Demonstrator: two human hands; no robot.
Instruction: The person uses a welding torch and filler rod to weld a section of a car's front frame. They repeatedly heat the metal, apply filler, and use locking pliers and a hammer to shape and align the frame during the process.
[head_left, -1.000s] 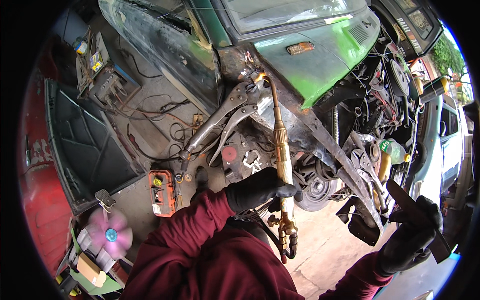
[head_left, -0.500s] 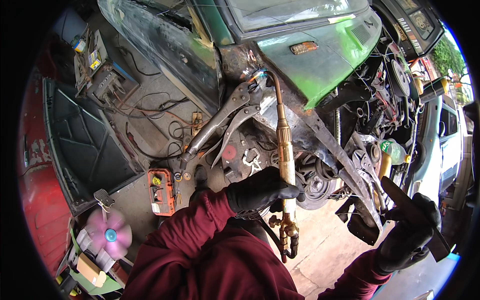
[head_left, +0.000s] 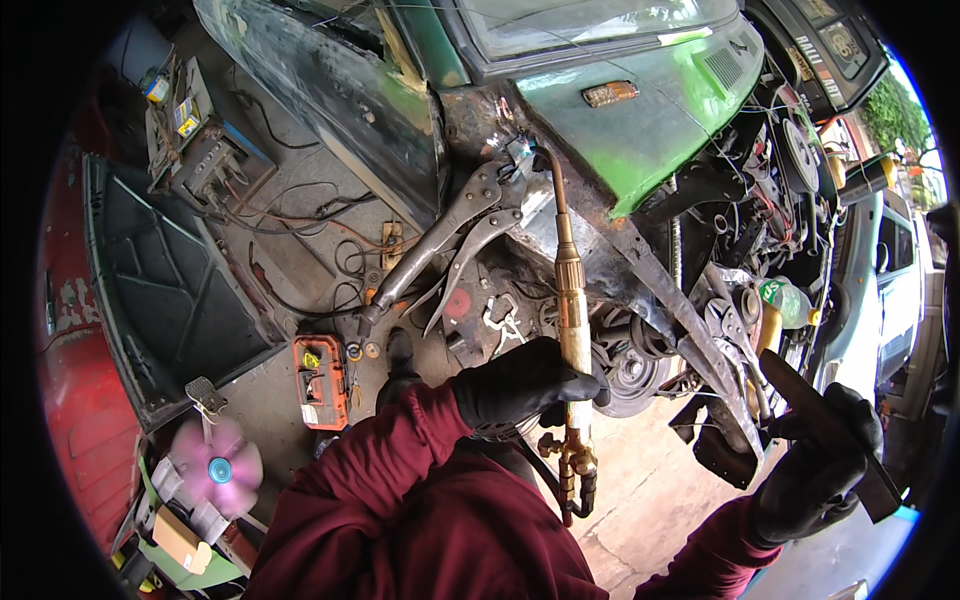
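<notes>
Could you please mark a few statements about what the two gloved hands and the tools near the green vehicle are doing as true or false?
1. The left hand grips a brass torch. True.
2. The torch tip points down at the floor. False: it points up at the rusty seam under the green body panel.
3. The right hand is bare and empty. False: it wears a black glove and holds a dark flat tool.
4. Locking pliers are clamped on the rusty edge left of the torch tip. True.
5. An orange case lies on the floor. True.
</notes>
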